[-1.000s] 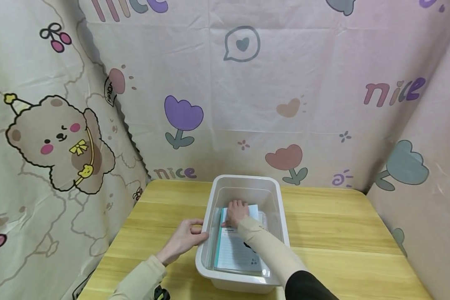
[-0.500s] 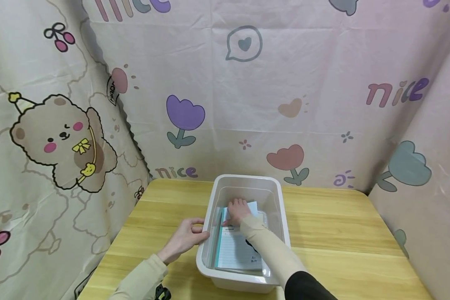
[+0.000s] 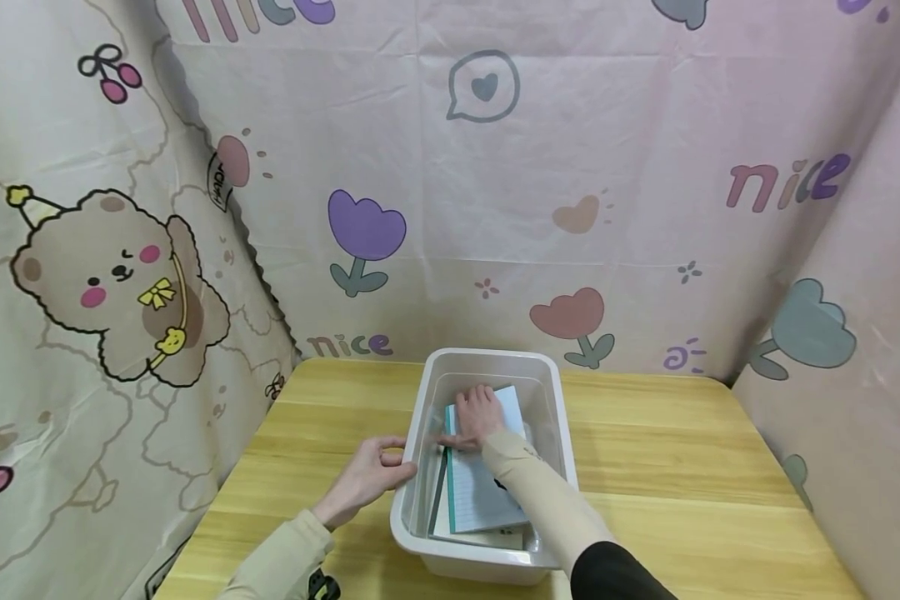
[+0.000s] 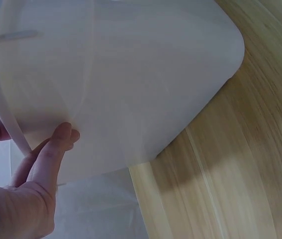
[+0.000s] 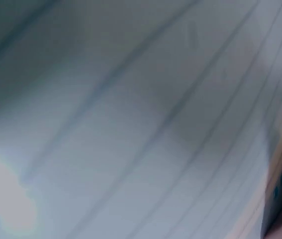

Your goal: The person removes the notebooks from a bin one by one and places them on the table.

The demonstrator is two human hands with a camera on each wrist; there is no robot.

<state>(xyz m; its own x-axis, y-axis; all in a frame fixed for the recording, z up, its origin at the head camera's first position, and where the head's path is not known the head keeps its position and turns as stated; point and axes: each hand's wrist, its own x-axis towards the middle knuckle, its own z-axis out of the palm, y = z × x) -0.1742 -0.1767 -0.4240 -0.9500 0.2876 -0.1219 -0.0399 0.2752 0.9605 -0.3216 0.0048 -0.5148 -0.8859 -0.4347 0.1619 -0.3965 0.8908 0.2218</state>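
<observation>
A white plastic bin [image 3: 487, 572] stands on the table. My left hand [image 3: 367, 479] holds its left rim; in the left wrist view, the left hand [image 4: 29, 191] has its fingers against the bin's outer wall [image 4: 116, 74]. Inside the bin, my right hand [image 3: 480, 415] grips a pale blue lined notebook [image 3: 487, 500] with a teal spine, thumb at the left edge. That notebook sits slightly askew over a cream-coloured book [image 3: 487, 539]. Lined cover of the notebook [image 5: 141, 124] fills most of the right wrist view, blurred; fingertips show at its right edge.
The wooden table [image 3: 667, 467] extends on both sides of the bin. Behind it hangs a printed cloth [image 3: 487, 183], which continues along the left and right sides. A dark device [image 3: 322, 586] shows by the left sleeve.
The notebook has shifted up and rightward under my right hand and turned a little, uncovering the cream book beneath. My left hand stays at the bin's rim.
</observation>
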